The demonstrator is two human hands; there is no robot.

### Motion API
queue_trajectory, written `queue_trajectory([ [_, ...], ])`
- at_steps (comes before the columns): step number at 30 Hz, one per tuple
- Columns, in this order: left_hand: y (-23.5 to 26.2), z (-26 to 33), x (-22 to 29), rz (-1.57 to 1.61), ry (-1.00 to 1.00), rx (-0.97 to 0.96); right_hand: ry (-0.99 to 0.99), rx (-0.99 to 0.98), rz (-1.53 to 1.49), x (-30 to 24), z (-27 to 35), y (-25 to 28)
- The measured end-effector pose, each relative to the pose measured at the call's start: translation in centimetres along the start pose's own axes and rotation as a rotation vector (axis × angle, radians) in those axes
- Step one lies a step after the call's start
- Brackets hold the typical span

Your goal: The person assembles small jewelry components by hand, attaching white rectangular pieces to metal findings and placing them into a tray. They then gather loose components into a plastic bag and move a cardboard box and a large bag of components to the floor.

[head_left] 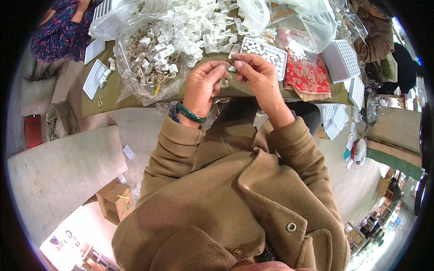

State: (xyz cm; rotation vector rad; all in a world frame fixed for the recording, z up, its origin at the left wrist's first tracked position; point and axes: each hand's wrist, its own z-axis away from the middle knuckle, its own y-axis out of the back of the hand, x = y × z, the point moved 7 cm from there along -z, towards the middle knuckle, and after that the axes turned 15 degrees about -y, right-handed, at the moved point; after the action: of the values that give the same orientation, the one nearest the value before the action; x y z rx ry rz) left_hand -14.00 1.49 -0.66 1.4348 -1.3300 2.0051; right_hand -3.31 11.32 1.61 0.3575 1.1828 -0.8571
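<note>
Pinching a small metal ring (224,82) between both hands: left hand (202,88) and right hand (254,76) closed on it, just above the table edge (135,100). Risk: ring slips from the fingertips, drops to lap or floor; grip looks slight.

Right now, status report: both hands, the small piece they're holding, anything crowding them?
Left hand and right hand pinch one small metal ring clasp together. Held above table edge. Clear bag of metal clasps left, white compartment tray just behind.
</note>
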Motion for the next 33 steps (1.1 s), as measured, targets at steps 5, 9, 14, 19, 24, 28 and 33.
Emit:
queue_trajectory([
  [5,-1.4,0.8,-0.2,-0.032,0.066,-0.046,0.088,-0.011,-0.187,-0.1,0.9,0.8],
  [9,-3.0,1.7,-1.2,0.175,0.203,-0.099,0.166,0.001,-0.259,0.1,1.7,1.4],
  [14,-3.8,2.9,-1.8,0.199,0.299,-0.106,0.182,-0.107,-0.234,0.2,2.8,1.9],
  [19,-4.9,4.5,-2.6,0.405,0.433,-0.137,0.2,-0.12,-0.336,0.8,4.3,3.2],
  [24,-5.2,5.7,-2.9,0.466,0.438,-0.152,0.368,0.019,0.122,-0.4,7.1,3.7],
  [28,-4.9,6.3,-2.8,0.324,0.347,-0.087,0.693,0.313,0.644,-2.0,9.9,3.2],
  [33,-5.6,6.3,-2.8,0.114,0.095,-0.013,0.221,0.262,0.026,1.4,8.1,5.4],
])
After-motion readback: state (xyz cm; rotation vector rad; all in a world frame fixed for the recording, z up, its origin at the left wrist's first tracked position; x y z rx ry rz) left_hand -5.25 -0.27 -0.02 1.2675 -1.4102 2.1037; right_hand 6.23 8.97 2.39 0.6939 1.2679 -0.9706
